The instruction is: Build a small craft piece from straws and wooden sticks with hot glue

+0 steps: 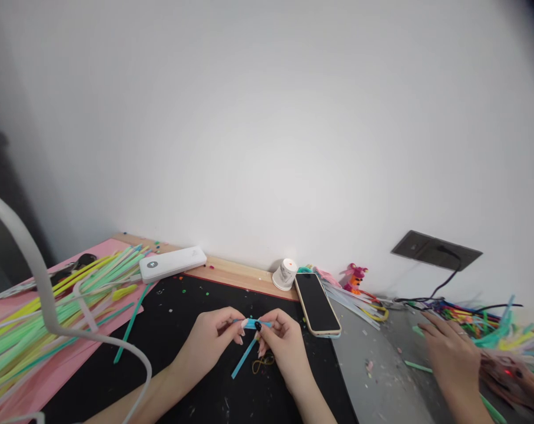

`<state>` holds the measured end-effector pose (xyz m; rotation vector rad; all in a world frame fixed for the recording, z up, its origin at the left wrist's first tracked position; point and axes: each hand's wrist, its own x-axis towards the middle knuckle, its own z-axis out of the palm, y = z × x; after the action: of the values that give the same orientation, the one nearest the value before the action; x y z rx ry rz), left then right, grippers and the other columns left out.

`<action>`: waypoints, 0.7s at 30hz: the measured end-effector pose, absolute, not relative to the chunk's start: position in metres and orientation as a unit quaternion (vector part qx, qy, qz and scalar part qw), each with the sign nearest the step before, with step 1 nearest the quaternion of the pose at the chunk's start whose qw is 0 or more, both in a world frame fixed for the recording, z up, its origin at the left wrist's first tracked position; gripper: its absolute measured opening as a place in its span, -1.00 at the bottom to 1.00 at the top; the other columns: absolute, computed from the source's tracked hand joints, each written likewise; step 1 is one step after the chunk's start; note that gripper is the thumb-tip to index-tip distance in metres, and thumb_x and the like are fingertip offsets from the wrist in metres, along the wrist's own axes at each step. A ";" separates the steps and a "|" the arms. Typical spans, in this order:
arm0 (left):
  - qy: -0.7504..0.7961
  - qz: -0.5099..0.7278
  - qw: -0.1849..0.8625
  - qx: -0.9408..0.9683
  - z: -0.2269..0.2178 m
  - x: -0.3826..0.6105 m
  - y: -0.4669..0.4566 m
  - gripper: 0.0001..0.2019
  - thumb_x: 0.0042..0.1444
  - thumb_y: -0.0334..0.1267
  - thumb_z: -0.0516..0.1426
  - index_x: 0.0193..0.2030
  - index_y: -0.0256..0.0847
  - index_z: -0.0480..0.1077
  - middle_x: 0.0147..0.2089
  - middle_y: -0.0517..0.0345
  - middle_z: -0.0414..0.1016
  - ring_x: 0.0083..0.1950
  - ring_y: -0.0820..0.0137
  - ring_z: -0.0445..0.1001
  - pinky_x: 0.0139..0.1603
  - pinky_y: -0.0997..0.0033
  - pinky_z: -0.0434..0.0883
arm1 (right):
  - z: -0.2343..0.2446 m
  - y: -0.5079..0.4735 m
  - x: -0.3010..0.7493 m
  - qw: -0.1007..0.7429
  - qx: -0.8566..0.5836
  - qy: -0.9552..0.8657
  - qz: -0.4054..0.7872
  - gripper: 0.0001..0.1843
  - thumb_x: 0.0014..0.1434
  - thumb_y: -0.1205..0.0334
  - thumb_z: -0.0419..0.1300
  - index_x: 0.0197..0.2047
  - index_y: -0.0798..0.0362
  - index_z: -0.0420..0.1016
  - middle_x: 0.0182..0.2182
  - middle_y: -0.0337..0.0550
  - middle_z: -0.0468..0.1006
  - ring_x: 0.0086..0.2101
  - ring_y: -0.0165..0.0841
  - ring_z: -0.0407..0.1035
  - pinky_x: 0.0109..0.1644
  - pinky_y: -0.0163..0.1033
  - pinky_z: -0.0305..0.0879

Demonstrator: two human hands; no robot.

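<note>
Both my hands pinch a blue straw (pixel 245 355) over a black mat (pixel 191 377). My left hand (pixel 211 337) grips the bent top part of the straw with thumb and fingers closed. My right hand (pixel 281 341) pinches the same fold from the right, dark-painted nail showing. The straw's free end slants down to the left onto the mat. A yellowish rubber band (pixel 262 364) lies on the mat just under my right hand.
A heap of green and yellow straws (pixel 50 312) lies on pink paper at left, with a white power bank (pixel 173 263). A phone (pixel 317 304), a small white cup (pixel 285 274) and a pink toy (pixel 355 277) stand behind. Another person's hand (pixel 450 353) rests among coloured straws at right.
</note>
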<state>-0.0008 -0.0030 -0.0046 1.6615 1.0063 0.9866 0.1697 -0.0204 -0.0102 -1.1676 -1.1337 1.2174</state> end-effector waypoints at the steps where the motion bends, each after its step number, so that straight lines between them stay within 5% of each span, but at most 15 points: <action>1: 0.409 0.401 0.464 0.676 -0.004 -0.001 -0.003 -0.81 0.11 -0.20 0.07 -0.37 -0.23 0.46 -0.49 0.18 0.51 -0.44 0.38 0.50 -0.37 0.49 0.39 | -0.010 -0.020 0.170 0.525 -0.492 -0.478 0.505 -0.71 -0.06 0.10 0.33 -0.43 0.11 0.35 -0.67 -0.33 0.45 -0.74 -0.54 0.25 -0.65 -0.43 0.22; 21: 0.404 0.410 0.446 0.686 -0.003 -0.002 -0.004 -0.77 0.17 -0.20 0.00 -0.35 -0.21 0.44 -0.48 0.22 0.45 -0.51 0.44 0.43 -0.40 0.51 0.36 | -0.005 -0.026 0.167 0.514 -0.521 -0.508 0.453 -0.89 0.01 0.26 0.22 -0.42 0.09 0.36 -0.65 -0.33 0.41 -0.69 -0.51 0.22 -0.61 -0.41 0.15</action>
<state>-0.0018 -0.0042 -0.0027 1.6988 0.9997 1.0151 0.1667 -0.0259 -0.0050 -1.2525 -1.2211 1.0896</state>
